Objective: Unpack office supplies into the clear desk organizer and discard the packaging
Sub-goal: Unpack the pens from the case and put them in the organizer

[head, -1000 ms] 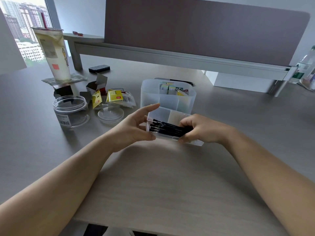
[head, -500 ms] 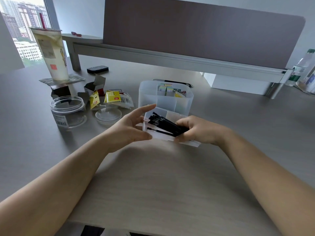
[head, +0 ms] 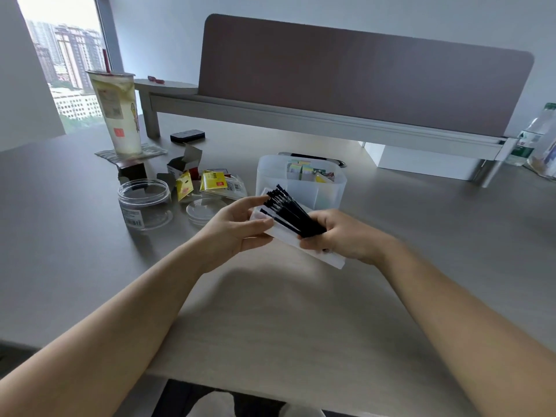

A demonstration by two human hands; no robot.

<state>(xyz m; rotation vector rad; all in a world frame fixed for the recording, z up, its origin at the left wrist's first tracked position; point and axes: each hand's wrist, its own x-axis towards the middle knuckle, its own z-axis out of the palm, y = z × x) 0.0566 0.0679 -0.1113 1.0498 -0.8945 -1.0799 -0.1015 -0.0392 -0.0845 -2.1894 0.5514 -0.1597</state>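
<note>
My right hand (head: 340,236) grips one end of a bundle of thin black ties (head: 288,210), which fans up and to the left. Under the bundle is the low front tray of the clear desk organizer (head: 282,236). My left hand (head: 237,227) is at the tray's left end, fingers reaching to the tips of the black ties and thumb along the tray's edge. The organizer's taller back compartment (head: 301,183) holds small coloured boxes. Left of it lie torn yellow packets (head: 213,182) and opened cardboard boxes (head: 180,167).
A clear round jar (head: 144,206) and its lid (head: 204,207) stand on the desk at left. Behind them a tall drink cup (head: 117,115) and a black device (head: 187,135). A raised shelf and brown partition (head: 361,73) bound the back. A bottle (head: 532,136) stands far right.
The bundle of black ties has risen from lying flat in the front tray to pointing up and left in my right hand. My left fingers have moved to its tips.
</note>
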